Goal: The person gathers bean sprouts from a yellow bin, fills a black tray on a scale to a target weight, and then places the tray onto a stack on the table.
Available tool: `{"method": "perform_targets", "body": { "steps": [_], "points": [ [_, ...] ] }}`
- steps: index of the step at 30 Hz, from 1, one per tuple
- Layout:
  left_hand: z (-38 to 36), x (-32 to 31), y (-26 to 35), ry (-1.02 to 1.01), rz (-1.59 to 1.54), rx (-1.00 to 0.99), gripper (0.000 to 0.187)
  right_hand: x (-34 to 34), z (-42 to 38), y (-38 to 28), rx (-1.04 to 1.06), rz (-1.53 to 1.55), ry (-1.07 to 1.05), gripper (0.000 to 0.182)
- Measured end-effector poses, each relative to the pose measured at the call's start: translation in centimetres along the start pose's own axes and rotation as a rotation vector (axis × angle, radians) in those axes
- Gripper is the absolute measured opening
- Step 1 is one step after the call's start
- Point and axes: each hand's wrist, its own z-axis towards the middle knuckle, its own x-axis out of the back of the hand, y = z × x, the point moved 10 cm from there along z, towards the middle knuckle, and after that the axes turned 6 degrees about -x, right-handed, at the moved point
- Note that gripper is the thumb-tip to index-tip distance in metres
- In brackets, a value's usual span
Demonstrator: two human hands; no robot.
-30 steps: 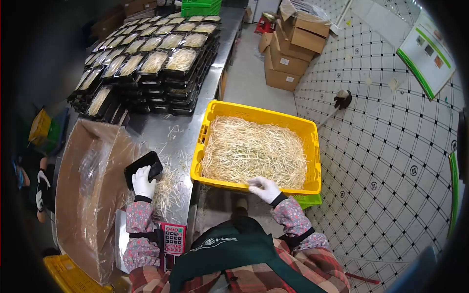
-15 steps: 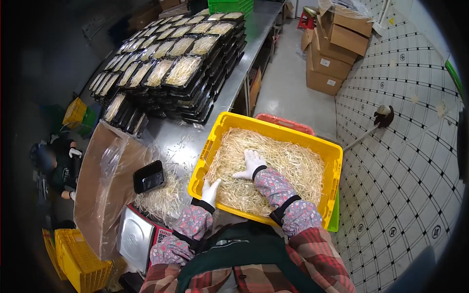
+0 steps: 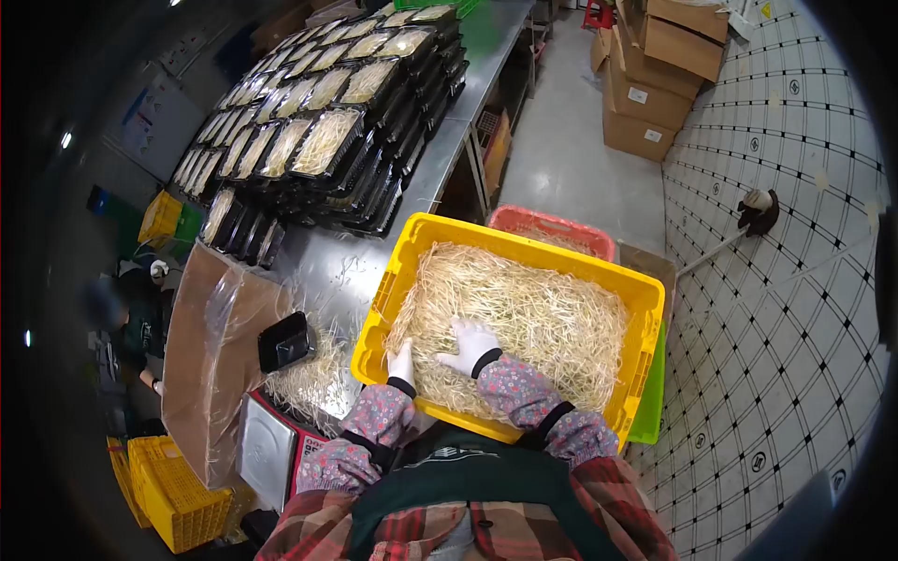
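A yellow crate [image 3: 645, 351] full of pale bean sprouts [image 3: 533, 309] stands in front of my body. My right hand [image 3: 470, 347], in a white glove, lies on the sprouts with its fingers spread. At the crate's near left corner, my left hand [image 3: 402, 364], also gloved, touches the inner left side and the sprouts there; its fingers are partly hidden. To the left, an empty black tray [image 3: 285, 342] rests beside a loose heap of sprouts [image 3: 313, 383]. A scale [image 3: 268, 453] sits below that heap.
Stacked black packs of sprouts [image 3: 327, 140] cover the back of the metal table [image 3: 323, 245]. A cardboard box [image 3: 201, 374] stands at the left, with a co-worker [image 3: 140, 318] beyond it. A red crate [image 3: 554, 224] is behind the yellow one; cartons [image 3: 645, 103] stand further back.
My right hand has moved left and nearer to me over the sprouts, toward my left hand. The camera view has shifted slightly, and more of the red crate shows.
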Motion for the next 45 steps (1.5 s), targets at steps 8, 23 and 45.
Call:
{"method": "perform_targets", "body": {
  "steps": [8,23,45],
  "points": [
    [-7.3,-14.0,20.2,-0.548,1.026,-0.947,0.078,-0.7,0.5,0.0,-0.020,-0.050,-0.192,0.076],
    [-10.9,-12.1,14.9,-1.128,1.432,-0.739,0.102,0.9,-3.6,1.5,0.108,-0.001,-0.203,0.127],
    [-16.4,-27.6,18.4,-1.213,1.195,-1.327,0.086,11.4,-10.3,10.0,-0.276,-0.361,0.113,0.100]
  ]
}}
